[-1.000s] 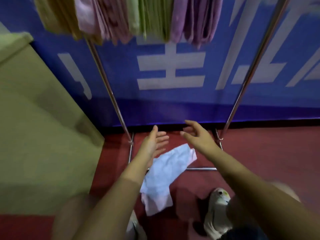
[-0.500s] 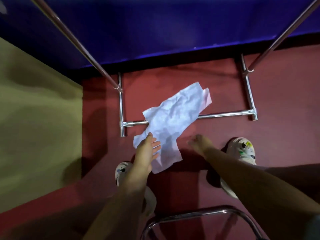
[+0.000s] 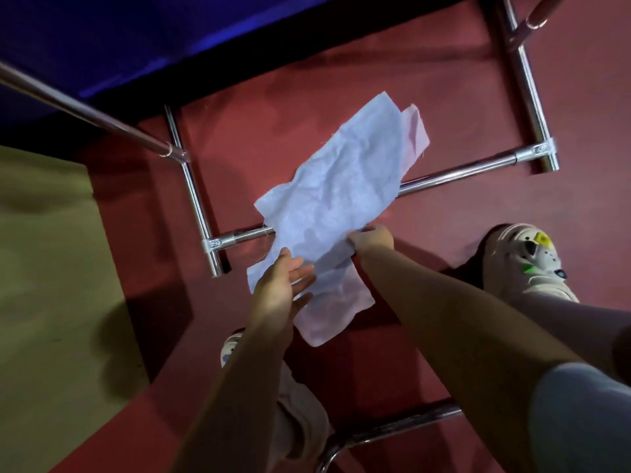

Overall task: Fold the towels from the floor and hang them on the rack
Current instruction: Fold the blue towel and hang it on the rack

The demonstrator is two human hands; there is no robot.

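Note:
A crumpled pale blue towel (image 3: 336,186) lies on the red floor, draped across the rack's lower crossbar (image 3: 457,172). A pink towel (image 3: 327,319) lies under it and shows at its near and far ends. My left hand (image 3: 280,291) hovers with spread fingers over the blue towel's near left corner. My right hand (image 3: 370,238) pinches the blue towel's right edge. The rack's chrome base (image 3: 193,196) frames the towels on both sides; its top rail is out of view.
A yellow-green panel (image 3: 44,285) fills the left side. A blue banner (image 3: 119,39) runs along the back. My shoes (image 3: 526,264) stand on the red floor on either side of the towels. A chrome tube (image 3: 392,428) curves at the bottom.
The view has tilted down from the hung towels to the floor. Both hands dropped to the blue towel; the right hand moved onto its edge and closed on it.

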